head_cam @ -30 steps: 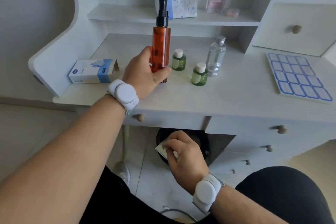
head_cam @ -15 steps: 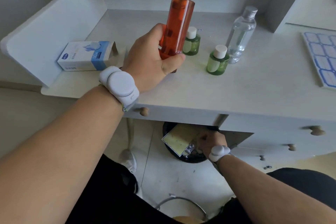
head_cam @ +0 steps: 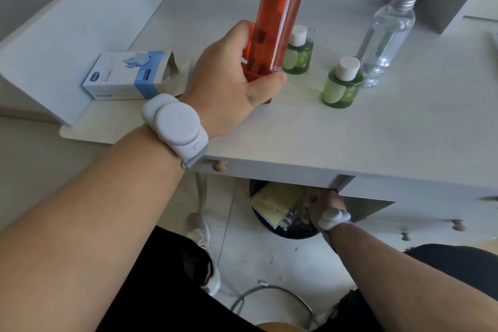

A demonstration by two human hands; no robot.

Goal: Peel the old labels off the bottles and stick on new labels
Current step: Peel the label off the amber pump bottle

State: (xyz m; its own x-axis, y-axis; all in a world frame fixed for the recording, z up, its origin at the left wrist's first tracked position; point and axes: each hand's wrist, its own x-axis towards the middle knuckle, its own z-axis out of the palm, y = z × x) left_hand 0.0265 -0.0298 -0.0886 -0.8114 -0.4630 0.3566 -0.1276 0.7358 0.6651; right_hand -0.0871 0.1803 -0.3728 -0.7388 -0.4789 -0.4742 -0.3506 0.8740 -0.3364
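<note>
My left hand (head_cam: 229, 83) grips the lower part of a tall orange pump bottle (head_cam: 277, 21) and holds it tilted above the white desk (head_cam: 377, 137). Two small green bottles with white caps (head_cam: 297, 58) (head_cam: 341, 86) and a clear bottle with a silver cap (head_cam: 385, 35) stand on the desk to its right. My right hand (head_cam: 320, 203) is low under the desk edge, over a black waste bin (head_cam: 296, 232). Its fingers point away from me, so I cannot see whether they hold anything.
A blue and white tissue box (head_cam: 129, 75) lies on the desk at the left. A yellow card packet (head_cam: 275, 205) sticks out of the bin. A drawer knob (head_cam: 219, 165) protrudes from the desk front. A metal stool ring (head_cam: 269, 296) is on the floor by my legs.
My right hand went down from my lap, where it pinched a small peeled label, to the bin under the desk. The view came closer to the desk and the orange bottle tilted.
</note>
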